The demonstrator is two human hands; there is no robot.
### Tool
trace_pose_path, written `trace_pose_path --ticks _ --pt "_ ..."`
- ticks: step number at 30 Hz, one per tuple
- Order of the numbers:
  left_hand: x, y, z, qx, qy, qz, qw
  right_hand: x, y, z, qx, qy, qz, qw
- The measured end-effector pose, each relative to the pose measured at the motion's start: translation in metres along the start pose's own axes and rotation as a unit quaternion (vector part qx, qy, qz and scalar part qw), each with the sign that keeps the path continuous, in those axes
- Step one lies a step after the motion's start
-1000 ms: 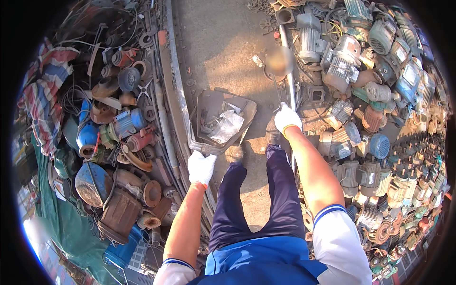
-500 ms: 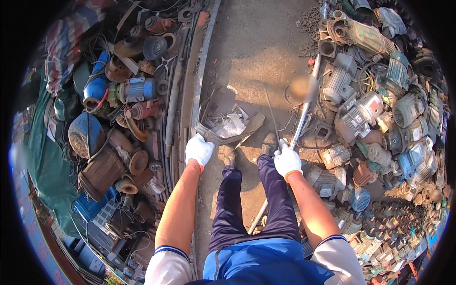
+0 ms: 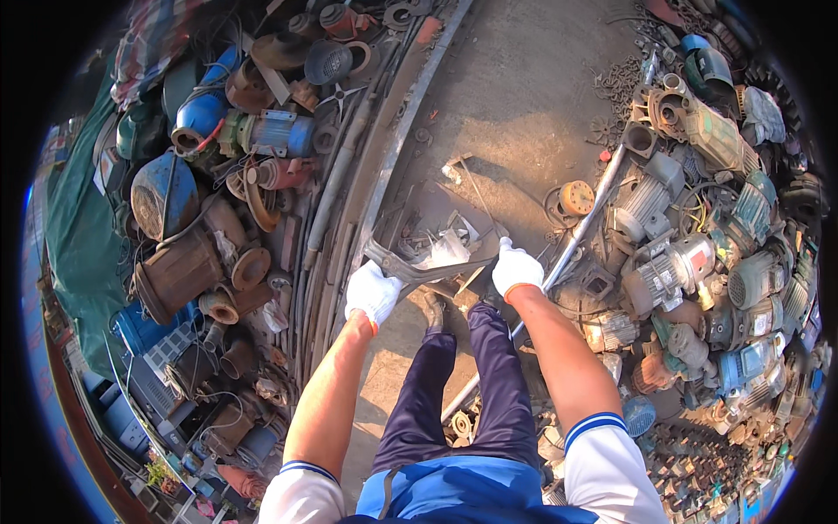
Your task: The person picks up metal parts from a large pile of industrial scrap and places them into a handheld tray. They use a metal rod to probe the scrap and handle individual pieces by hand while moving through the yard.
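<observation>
My left hand (image 3: 374, 293), in a white glove with an orange cuff, is closed on the left end of a dark, bent metal rim. This rim belongs to a scoop-like metal pan (image 3: 419, 272), low in front of my feet. Scraps and a crumpled pale piece of plastic (image 3: 448, 250) lie in it. My right hand (image 3: 517, 265), gloved alike, is closed at the pan's right side. A thin rod (image 3: 478, 194) runs from this fist away from me to a small pale end on the ground. Its grip inside the fist is hidden.
Left of me, long pipes and bars (image 3: 336, 188) lie beside a heap of rusty and blue machine parts (image 3: 188, 262). A metal rail (image 3: 594, 201) edges a pile of electric motors (image 3: 663, 275) at right. A round orange part (image 3: 576, 198) sits near the rail.
My view has turned, so the surroundings appear shifted. My right hand has moved left and forward, closer to the pan and my left hand. The thin rod's far end now lies farther left.
</observation>
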State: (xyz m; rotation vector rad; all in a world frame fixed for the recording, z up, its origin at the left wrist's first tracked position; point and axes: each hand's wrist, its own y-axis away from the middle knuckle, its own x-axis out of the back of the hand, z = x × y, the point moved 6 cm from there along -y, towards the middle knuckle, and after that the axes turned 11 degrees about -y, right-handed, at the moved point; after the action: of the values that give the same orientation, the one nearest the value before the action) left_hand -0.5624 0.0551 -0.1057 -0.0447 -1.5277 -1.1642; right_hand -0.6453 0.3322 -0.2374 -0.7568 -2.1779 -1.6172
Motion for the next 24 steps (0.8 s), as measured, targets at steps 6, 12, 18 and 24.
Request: trace_pose_path --ticks 6,12,18,24 --pt "-0.040 0.010 0.003 0.018 -0.034 -0.054 0.998 -0.012 0.002 -0.012 -0.017 0.066 -0.032 0.997" --pt "-0.020 0.008 -0.021 -0.022 0.003 -0.087 0.996 -0.010 0.080 -0.013 0.048 -0.114 -0.087 0.988" --pt "-0.004 0.061 -0.060 -0.029 0.040 -0.070 0.996 0.012 0.200 0.020 -0.053 -0.207 0.040 0.976" --pt "0.048 0.068 -0.084 -0.048 0.068 0.007 0.997 0.007 0.260 0.092 -0.167 -0.443 0.090 0.876"
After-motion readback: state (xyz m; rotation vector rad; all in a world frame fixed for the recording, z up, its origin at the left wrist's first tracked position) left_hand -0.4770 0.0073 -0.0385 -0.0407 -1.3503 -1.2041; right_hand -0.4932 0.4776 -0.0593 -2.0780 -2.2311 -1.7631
